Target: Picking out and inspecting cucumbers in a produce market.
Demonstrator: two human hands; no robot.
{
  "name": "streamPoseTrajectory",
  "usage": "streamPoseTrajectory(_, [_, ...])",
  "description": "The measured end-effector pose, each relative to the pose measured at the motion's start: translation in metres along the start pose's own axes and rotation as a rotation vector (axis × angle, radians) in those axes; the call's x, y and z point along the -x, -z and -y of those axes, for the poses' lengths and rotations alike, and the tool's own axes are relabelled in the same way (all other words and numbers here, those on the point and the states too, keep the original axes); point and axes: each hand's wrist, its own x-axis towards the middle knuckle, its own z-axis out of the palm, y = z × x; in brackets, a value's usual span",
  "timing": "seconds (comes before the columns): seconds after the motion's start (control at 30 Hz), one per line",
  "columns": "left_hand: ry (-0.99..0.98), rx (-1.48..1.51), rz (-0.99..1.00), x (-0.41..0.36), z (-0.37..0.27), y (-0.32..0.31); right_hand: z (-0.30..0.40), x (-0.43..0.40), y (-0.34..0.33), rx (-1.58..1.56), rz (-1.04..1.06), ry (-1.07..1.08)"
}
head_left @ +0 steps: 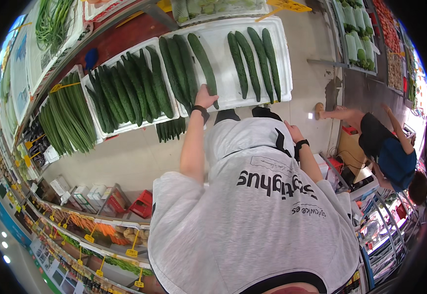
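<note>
My left hand (206, 97), with a dark band at the wrist, grips the near end of a long green cucumber (201, 55). The thumb lies across its skin, and the tip sticks out past the hand. This cucumber rests in a white foam tray (219, 58), just right of a tight row of cucumbers (178, 64). Farther right in the same tray, several cucumbers (254, 64) lie slightly spread. Low beside my grey shorts (246, 134) hangs my right hand (293, 131); its fingers are partly hidden, so its hold is unclear.
Another foam tray of cucumbers (128, 88) adjoins on the left, then long slender green vegetables (66, 114). Smaller cucumbers (171, 129) sit lower down. Behind me stand a red crate (141, 204) and carrots (99, 228) on a shelf. A person (388, 150) is at the right.
</note>
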Motion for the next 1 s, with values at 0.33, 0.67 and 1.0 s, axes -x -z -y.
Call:
streamPoseTrajectory(0.33, [0.241,-0.391,-0.344,-0.018,-0.006,-0.023,-0.015,-0.013,-0.005,0.024,-0.018,0.054])
streamPoseTrajectory(0.67, [0.239,-0.827,-0.853,-0.05,0.025,-0.071,-0.051,-0.038,0.002,-0.049,0.034,0.074])
streamPoseTrajectory(1.0, [0.307,-0.928,-0.708,0.015,-0.02,-0.078,-0.141,-0.103,0.051,0.057,0.144,0.44])
